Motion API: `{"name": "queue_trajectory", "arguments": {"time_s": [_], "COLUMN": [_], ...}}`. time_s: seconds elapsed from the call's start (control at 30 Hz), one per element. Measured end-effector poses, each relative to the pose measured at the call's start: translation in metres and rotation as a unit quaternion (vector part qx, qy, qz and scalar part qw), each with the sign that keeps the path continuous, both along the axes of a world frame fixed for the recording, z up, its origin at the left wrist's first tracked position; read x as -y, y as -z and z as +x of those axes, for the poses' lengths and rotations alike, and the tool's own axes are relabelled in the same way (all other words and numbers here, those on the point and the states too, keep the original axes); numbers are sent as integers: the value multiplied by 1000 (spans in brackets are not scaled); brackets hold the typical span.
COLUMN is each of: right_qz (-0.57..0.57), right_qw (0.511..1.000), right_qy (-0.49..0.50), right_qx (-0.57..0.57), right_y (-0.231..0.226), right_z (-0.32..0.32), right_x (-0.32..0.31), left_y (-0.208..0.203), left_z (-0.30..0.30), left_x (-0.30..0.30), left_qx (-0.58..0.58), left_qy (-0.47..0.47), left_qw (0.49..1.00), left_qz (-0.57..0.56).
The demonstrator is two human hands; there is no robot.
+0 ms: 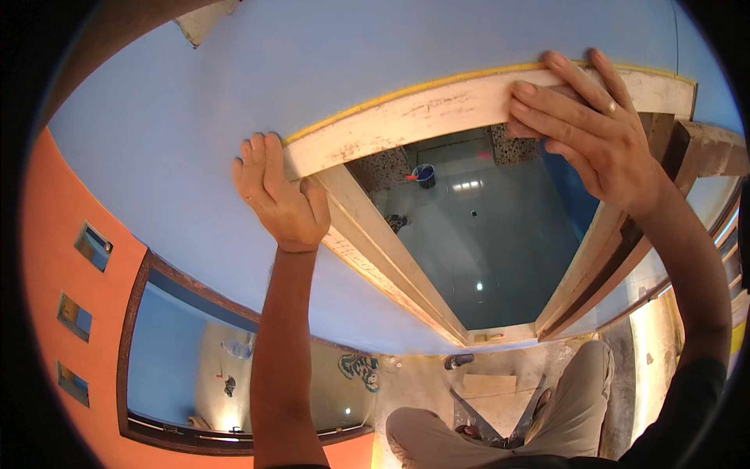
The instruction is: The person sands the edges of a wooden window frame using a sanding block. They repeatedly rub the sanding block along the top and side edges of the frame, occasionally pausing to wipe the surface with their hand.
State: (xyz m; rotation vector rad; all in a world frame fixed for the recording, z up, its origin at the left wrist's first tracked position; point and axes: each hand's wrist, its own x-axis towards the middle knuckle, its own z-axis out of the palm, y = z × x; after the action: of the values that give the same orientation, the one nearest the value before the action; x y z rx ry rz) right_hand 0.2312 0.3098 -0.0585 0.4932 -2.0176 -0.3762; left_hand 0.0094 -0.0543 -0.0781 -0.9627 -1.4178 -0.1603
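Observation:
A pale wooden door frame, its top beam (422,111) patchy with worn marks, spans the opening in front of me. Yellow tape (391,104) runs along the beam's upper edge. My left hand (283,195) lies at the beam's left end, its fingers stretched flat on the blue wall (312,62) and its thumb by the beam's lower corner. Farther right, my right hand (601,133) presses a brownish piece of sandpaper (525,128) against the beam. Most of the sandpaper is hidden under the fingers, two of which reach over the taped edge.
Through the doorway, a dark bucket (424,176) stands on a shiny floor (484,242). Below me are my legs and dark slanted bars (476,413), with a board (490,384) between them. At left, a brown-framed window (125,359) sits in an orange wall (47,258).

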Motion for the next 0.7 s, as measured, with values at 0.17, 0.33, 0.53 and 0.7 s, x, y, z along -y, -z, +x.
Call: {"name": "queue_trajectory", "arguments": {"time_s": [0.17, 0.33, 0.53, 0.7], "right_qz": [-13, 7, 15, 37], "right_qw": [995, 994, 1000, 989], "right_qy": [-99, -102, -27, -140], "right_qx": [20, 25, 1, -24], "right_y": [-14, -11, -10, -25], "right_z": [-49, -33, -9, -67], "right_x": [72, 37, 24, 79], "left_y": [1, 3, 7, -2], "left_z": [-7, -3, -4, 1], "left_x": [-15, 2, -9, -15], "left_qx": [-13, -7, -9, 0], "left_qy": [31, 18, 27, 20], "left_qw": [999, 1000, 999, 1000], "left_qz": [27, 20, 36, 1]}}
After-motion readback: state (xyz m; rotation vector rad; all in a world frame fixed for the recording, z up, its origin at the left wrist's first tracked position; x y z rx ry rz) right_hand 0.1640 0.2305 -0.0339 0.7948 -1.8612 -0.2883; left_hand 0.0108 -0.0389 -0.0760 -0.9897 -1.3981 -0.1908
